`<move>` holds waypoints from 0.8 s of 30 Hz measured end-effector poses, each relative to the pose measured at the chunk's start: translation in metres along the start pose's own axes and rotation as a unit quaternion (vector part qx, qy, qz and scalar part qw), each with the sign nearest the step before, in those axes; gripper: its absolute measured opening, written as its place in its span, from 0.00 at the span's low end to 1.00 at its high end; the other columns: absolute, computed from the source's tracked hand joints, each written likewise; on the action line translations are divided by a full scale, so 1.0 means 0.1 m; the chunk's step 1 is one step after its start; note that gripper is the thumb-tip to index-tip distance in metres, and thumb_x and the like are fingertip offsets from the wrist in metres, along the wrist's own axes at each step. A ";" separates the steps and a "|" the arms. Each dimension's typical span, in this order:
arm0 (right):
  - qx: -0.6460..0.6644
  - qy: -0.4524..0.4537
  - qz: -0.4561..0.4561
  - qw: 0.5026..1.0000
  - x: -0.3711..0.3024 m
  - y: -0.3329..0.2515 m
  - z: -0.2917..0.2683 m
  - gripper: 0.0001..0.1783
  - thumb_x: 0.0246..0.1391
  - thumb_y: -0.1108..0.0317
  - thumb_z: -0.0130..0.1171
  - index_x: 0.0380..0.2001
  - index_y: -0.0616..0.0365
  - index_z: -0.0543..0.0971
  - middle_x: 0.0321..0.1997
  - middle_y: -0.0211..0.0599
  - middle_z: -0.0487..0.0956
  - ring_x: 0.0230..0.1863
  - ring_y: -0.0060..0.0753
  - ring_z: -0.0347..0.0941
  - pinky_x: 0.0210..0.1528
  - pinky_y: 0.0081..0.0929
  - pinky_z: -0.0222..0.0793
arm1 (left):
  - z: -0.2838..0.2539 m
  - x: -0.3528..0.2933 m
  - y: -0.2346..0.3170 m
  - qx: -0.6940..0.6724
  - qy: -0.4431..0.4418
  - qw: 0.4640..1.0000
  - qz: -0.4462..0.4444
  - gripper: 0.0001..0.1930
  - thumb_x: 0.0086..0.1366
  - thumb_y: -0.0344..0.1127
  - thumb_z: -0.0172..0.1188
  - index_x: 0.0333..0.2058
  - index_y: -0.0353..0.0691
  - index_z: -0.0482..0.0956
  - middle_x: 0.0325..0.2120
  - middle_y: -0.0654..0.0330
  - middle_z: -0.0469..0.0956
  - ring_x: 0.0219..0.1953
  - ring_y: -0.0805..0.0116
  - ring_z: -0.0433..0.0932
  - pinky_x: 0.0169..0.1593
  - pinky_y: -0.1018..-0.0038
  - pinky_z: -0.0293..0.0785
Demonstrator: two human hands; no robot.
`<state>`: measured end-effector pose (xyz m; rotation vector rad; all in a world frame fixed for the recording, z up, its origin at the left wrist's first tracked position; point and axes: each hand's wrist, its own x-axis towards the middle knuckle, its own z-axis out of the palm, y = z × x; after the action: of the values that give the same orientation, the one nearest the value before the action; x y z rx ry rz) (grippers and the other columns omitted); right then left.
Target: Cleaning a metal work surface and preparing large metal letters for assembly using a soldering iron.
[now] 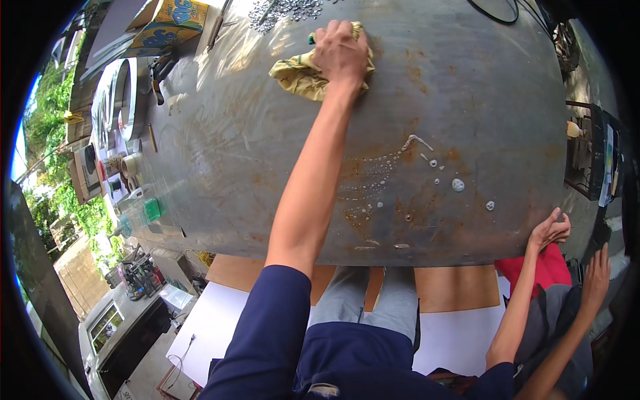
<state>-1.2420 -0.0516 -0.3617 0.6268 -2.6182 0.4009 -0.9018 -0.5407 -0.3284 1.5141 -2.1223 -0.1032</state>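
Note:
My left hand [341, 57] presses a crumpled yellow cloth [298, 75] onto the grey metal tabletop [253, 140], fingers bunched around it. The arm reaches to the far middle of the table. Beside and nearer than the cloth, white foamy liquid [458, 185] lies in blobs and dotted streaks across brown rust stains [410, 207]. At the near right corner, my right hand [551, 230] hovers by or rests on the table edge; which one I cannot tell. Its fingers are loosely bent and apart, and nothing shows in them.
Small metal pieces [283, 13] lie heaped at the far edge, near a cardboard box [170, 27]. A pencil [152, 138], tape roll [130, 165] and green-based bottle [152, 209] line the left side. A black cable [497, 17] loops far right. Another person's hand [595, 277] is close on my right.

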 end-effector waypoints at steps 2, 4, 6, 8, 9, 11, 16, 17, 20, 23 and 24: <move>0.006 -0.028 0.016 0.999 0.00 -0.03 -0.02 0.28 0.58 0.43 0.51 0.49 0.56 0.70 0.53 0.48 0.68 0.61 0.48 0.55 0.62 0.47 0.44 | -0.03 -0.26 0.29 -0.043 -0.020 0.998 0.033 0.12 0.56 0.44 0.64 0.30 0.42 0.79 0.33 0.61 0.77 0.40 0.55 0.74 0.41 0.60 0.73; 0.021 -0.009 0.016 1.000 0.00 -0.06 -0.03 0.29 0.59 0.43 0.51 0.49 0.57 0.70 0.53 0.49 0.68 0.61 0.49 0.55 0.62 0.47 0.44 | -0.20 -0.47 0.28 -0.054 -0.083 0.990 0.100 0.11 0.55 0.44 0.65 0.30 0.43 0.79 0.32 0.64 0.76 0.38 0.58 0.74 0.39 0.62 0.73; 0.040 0.002 -0.003 0.999 0.00 -0.06 -0.03 0.29 0.59 0.43 0.50 0.49 0.59 0.70 0.55 0.50 0.68 0.60 0.50 0.55 0.62 0.48 0.44 | -0.37 -0.45 0.05 -0.043 -0.076 0.989 0.121 0.11 0.55 0.44 0.65 0.30 0.43 0.80 0.31 0.63 0.76 0.36 0.59 0.74 0.38 0.64 0.73; 0.033 -0.023 0.004 0.999 0.00 -0.05 -0.03 0.28 0.60 0.44 0.50 0.49 0.59 0.69 0.55 0.50 0.68 0.60 0.49 0.55 0.61 0.47 0.44 | -0.39 -0.21 -0.14 0.007 -0.095 0.993 0.071 0.11 0.57 0.44 0.63 0.30 0.42 0.80 0.31 0.61 0.77 0.37 0.58 0.75 0.38 0.63 0.72; 0.033 -0.027 0.000 0.999 0.00 -0.04 -0.02 0.28 0.60 0.44 0.49 0.49 0.59 0.68 0.54 0.50 0.68 0.60 0.49 0.54 0.61 0.46 0.45 | -0.33 -0.08 -0.16 0.031 -0.071 0.996 0.038 0.13 0.59 0.46 0.61 0.30 0.41 0.81 0.32 0.59 0.78 0.39 0.57 0.75 0.39 0.62 0.72; 0.030 -0.030 0.001 0.999 0.00 -0.03 -0.02 0.28 0.60 0.45 0.49 0.49 0.59 0.68 0.55 0.50 0.68 0.60 0.49 0.54 0.60 0.46 0.45 | -0.16 0.07 0.00 0.032 -0.046 0.998 0.015 0.14 0.59 0.47 0.60 0.30 0.40 0.80 0.34 0.59 0.78 0.40 0.55 0.75 0.41 0.61 0.72; 0.029 -0.038 -0.007 0.999 0.00 -0.04 -0.05 0.28 0.62 0.46 0.47 0.52 0.60 0.67 0.56 0.48 0.69 0.62 0.50 0.55 0.64 0.51 0.42 | -0.20 -0.75 0.69 -0.088 -0.141 0.961 0.220 0.10 0.55 0.42 0.65 0.28 0.43 0.77 0.30 0.65 0.75 0.37 0.62 0.75 0.37 0.66 0.75; 0.038 -0.044 0.003 0.998 0.00 -0.05 -0.06 0.28 0.62 0.46 0.47 0.52 0.60 0.67 0.56 0.48 0.69 0.62 0.50 0.55 0.64 0.51 0.42 | -0.36 -0.94 0.62 -0.083 -0.160 0.955 0.237 0.10 0.55 0.42 0.66 0.29 0.45 0.77 0.29 0.66 0.74 0.35 0.63 0.74 0.35 0.67 0.75; 0.077 -0.043 -0.024 0.996 0.01 -0.06 -0.07 0.27 0.62 0.48 0.47 0.52 0.60 0.68 0.56 0.46 0.69 0.61 0.50 0.55 0.64 0.50 0.41 | -0.62 -0.81 0.10 -0.019 -0.137 0.976 0.170 0.09 0.55 0.40 0.67 0.29 0.43 0.80 0.28 0.63 0.76 0.32 0.64 0.74 0.34 0.69 0.73; 0.060 -0.057 -0.032 0.996 0.01 -0.07 -0.08 0.30 0.61 0.44 0.46 0.52 0.60 0.67 0.55 0.47 0.67 0.61 0.48 0.54 0.62 0.49 0.43 | -0.40 -0.11 -0.11 0.048 -0.111 0.992 0.047 0.15 0.59 0.47 0.61 0.30 0.40 0.80 0.31 0.58 0.78 0.34 0.53 0.76 0.39 0.60 0.72; 0.058 -0.062 -0.017 0.996 0.01 -0.07 -0.09 0.30 0.61 0.44 0.46 0.52 0.60 0.67 0.55 0.47 0.67 0.61 0.48 0.54 0.62 0.49 0.43 | -0.27 0.03 -0.01 0.062 -0.103 0.992 0.039 0.15 0.60 0.48 0.60 0.30 0.41 0.80 0.32 0.57 0.78 0.37 0.51 0.76 0.40 0.59 0.72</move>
<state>-1.2366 -0.0547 -0.3516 0.7567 -2.7121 0.5207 -0.8895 -0.5375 -0.3043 1.5455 -2.3890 -0.1052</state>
